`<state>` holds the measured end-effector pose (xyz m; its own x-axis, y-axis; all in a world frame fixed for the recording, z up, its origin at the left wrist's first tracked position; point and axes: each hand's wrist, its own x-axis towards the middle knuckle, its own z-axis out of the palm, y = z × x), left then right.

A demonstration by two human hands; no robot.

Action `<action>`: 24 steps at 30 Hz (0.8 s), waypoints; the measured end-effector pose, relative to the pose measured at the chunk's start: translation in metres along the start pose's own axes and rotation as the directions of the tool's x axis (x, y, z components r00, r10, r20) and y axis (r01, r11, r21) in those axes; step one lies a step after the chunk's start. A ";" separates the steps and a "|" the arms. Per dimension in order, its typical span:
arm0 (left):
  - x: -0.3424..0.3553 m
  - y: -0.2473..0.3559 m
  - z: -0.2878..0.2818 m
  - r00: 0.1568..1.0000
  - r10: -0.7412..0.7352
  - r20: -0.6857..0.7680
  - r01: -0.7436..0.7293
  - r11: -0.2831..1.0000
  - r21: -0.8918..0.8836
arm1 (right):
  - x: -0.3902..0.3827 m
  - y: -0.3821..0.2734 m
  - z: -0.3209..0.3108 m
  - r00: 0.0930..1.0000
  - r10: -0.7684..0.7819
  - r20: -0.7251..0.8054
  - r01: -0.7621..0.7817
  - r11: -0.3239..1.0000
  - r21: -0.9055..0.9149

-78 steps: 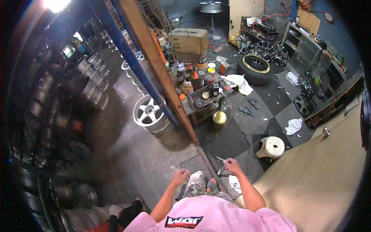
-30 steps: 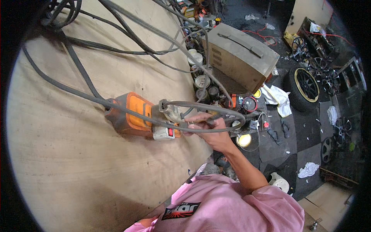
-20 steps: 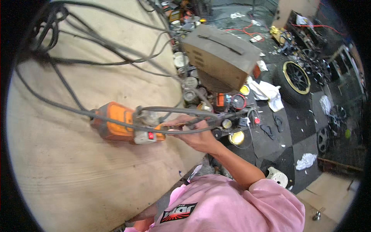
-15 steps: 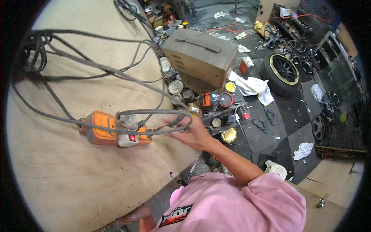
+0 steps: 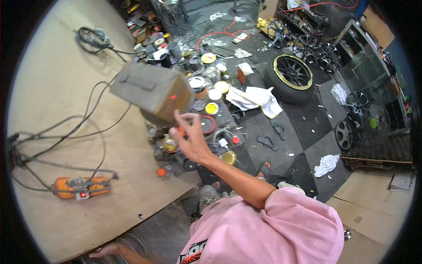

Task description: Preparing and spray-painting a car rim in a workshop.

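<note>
My right hand (image 5: 187, 134) is raised with fingers apart and nothing visible held, just below the front end of a dusty grey metal box (image 5: 147, 92) that has a handle and a small red light. An orange extension socket (image 5: 65, 189) with tangled black cables (image 5: 33, 160) and a lit red switch lies on the pale wooden board (image 5: 66, 224) to my left. My left hand (image 5: 103, 251) is low at the board's lower edge, its fingers too indistinct to read.
Paint cans and containers (image 5: 211, 108) crowd beside the box. On the checkered floor are a tyre with a taped rim (image 5: 285, 90), sandals (image 5: 277, 130), white cloths (image 5: 246, 97) and several wheel rims (image 5: 327, 57). A glass cabinet (image 5: 358, 70) stands right.
My right hand has left the cable beside the orange socket and moved up toward the metal box. The view has swung, and my left hand shows more at lower left.
</note>
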<state>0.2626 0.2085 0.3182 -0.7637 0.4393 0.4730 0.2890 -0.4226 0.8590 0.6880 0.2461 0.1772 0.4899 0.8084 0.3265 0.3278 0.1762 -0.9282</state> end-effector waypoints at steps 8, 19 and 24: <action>-0.088 -0.115 -0.104 0.891 -0.366 -0.269 0.455 0.710 0.538 | -0.044 0.136 -0.258 0.892 0.182 0.414 -0.115 0.977 -0.182; -0.643 -0.155 0.112 -0.404 -0.532 0.744 -0.049 0.825 0.563 | -0.202 0.266 -0.610 0.636 0.755 -0.160 -0.568 0.318 -0.759; -0.761 -0.188 0.283 -0.433 -0.709 0.557 0.096 0.578 0.811 | -0.201 0.277 -0.577 0.476 0.878 0.041 -0.735 0.423 -0.530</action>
<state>0.9530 0.1783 -0.1479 0.4475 0.5503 -0.7050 0.5614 0.4408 0.7004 1.1464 -0.1916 -0.0421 0.4880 0.5629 -0.6671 0.2067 -0.8171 -0.5382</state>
